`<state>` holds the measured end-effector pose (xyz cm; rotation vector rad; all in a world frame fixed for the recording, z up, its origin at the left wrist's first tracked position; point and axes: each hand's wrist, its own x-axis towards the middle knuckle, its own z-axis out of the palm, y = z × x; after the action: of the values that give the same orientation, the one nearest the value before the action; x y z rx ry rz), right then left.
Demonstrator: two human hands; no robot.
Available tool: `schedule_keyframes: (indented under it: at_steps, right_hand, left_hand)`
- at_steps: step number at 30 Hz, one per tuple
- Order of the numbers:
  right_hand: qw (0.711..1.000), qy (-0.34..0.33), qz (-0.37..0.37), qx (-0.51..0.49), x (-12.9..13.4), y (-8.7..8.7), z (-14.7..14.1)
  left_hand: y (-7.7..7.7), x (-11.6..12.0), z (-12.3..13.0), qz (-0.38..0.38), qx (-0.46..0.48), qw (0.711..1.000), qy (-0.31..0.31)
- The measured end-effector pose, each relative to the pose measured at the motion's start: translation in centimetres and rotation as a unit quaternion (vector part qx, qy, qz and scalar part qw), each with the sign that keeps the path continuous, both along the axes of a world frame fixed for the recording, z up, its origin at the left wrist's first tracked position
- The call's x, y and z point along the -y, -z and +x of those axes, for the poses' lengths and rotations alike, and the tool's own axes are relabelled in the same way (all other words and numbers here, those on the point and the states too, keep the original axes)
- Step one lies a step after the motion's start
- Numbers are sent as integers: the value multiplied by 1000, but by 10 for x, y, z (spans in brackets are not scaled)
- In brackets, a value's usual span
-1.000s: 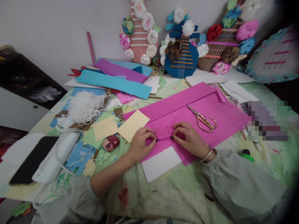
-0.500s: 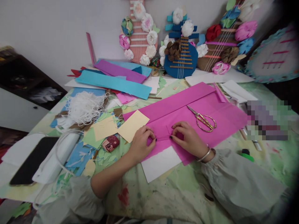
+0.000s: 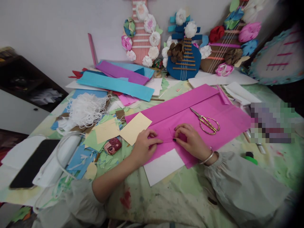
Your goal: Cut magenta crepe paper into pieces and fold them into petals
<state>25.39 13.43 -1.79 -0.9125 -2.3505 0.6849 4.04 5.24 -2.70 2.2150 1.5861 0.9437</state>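
A large sheet of bright pink paper (image 3: pixel 228 118) lies creased and partly folded in front of me. Between my fingertips is a small folded piece of the same pink paper (image 3: pixel 166 135). My left hand (image 3: pixel 145 145) pinches its left end, the forefinger straighter over the thumb. At the right end, the bent fingers of my right hand (image 3: pixel 191 141) close on it. Gold-handled scissors (image 3: pixel 207 123) rest on the large sheet, just beyond my right hand. A white card (image 3: pixel 163 166) lies below the hands, and a cream card (image 3: pixel 136 128) sits beside my left hand.
White string (image 3: pixel 86 109) is heaped at left, near a black phone (image 3: pixel 34 163). Paper scraps and a small dark-red patterned object (image 3: pixel 112 146) lie left of my hands. Folded blue paper (image 3: pixel 116 85) is farther back. Flower-decorated paper instruments, including a blue one (image 3: pixel 182 65), lean on the wall.
My left forefinger has straightened and slid slightly right along the pink paper's edge. My right hand has barely moved, and the scissors and cards lie where they were.
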Motion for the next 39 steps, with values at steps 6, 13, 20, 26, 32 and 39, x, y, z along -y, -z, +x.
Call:
schedule_keyframes:
  at_steps: [6,13,20,26,32,39]
  right_hand:
    - [992,-45,117,-2,6,0,0]
    - [957,-91,239,139,32,-4,-1]
    - [941,-27,277,192,42,-7,-3]
    - [948,36,246,199,33,-13,2]
    - [950,13,252,183,36,-10,0]
    - [955,8,240,173,36,-8,-1]
  left_hand:
    - [2,5,2,93,-100,991,14]
    - [-6,22,14,135,-342,929,42]
    - [-4,26,19,90,-357,929,40]
    - [-5,27,18,122,-365,922,38]
    - [-5,27,20,136,-367,920,29]
    - [-4,28,18,127,-373,919,23]
